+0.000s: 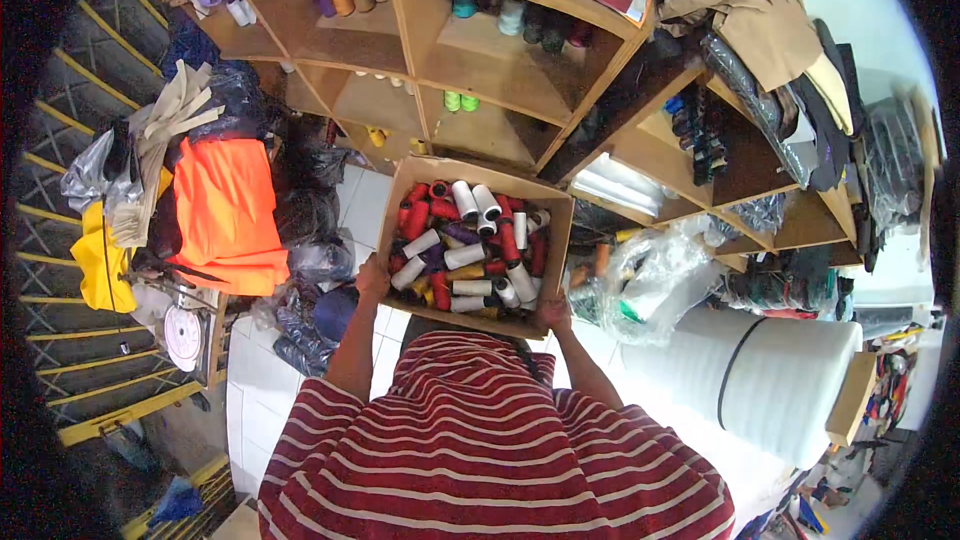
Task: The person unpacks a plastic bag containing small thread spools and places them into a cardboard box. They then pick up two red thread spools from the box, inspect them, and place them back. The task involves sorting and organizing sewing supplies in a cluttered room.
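Note:
An uncapped cardboard box (565,240) is held up in front of my body, full of thread spools. White spools (465,257) and red spools (416,220) lie jumbled in it, with a few purple and yellow ones among them. My left hand (373,278) is closed on the box's near left corner. On the near right corner, my right hand (553,313) grips the cardboard. The undersides of both hands and some of the fingers are hidden by the box.
Wooden shelves (400,25) with thread cones stand ahead. Orange cloth (230,210) and dark plastic bags (315,330) are piled at left. A white foam roll (760,370) and clear plastic wrap (650,285) lie at right. White floor tiles (262,380) show below.

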Demonstrator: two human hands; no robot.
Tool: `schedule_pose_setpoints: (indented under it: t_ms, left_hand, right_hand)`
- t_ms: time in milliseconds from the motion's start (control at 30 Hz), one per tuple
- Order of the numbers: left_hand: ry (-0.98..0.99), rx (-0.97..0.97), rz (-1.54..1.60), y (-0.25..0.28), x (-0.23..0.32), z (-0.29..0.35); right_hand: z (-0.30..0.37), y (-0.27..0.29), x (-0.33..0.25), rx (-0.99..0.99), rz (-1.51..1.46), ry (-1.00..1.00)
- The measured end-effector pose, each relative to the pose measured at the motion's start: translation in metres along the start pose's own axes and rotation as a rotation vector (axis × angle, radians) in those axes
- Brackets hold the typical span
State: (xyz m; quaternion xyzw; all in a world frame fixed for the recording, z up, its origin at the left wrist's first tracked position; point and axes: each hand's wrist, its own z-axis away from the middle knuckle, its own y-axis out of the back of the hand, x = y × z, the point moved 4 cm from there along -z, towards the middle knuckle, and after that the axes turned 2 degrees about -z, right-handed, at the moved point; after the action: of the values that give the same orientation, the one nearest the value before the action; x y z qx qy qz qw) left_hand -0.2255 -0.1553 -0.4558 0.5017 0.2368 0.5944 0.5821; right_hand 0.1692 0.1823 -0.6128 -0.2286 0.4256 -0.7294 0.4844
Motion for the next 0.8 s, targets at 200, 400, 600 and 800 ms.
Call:
schedule_pose_setpoints:
  t_ms: [200,400,600,800]
  left_hand:
    - [-0.02,-0.003,-0.025,0.0,0.001,0.007]
    - [-0.132,0.018,0.06,0.018,0.004,0.014]
    - [-0.052,-0.125,-0.059,0.022,0.014,0.013]
    - [-0.205,-0.156,-0.059,-0.005,-0.001,0.001]
  right_hand:
    - [0.005,0.024,-0.006,-0.17,0.282,0.022]
    - [0.038,-0.066,0.011,0.046,1.056,0.655]
    - [0.084,-0.213,0.058,0.72,2.55,1.349]
    - [-0.02,-0.234,0.142,0.084,1.951,1.05]
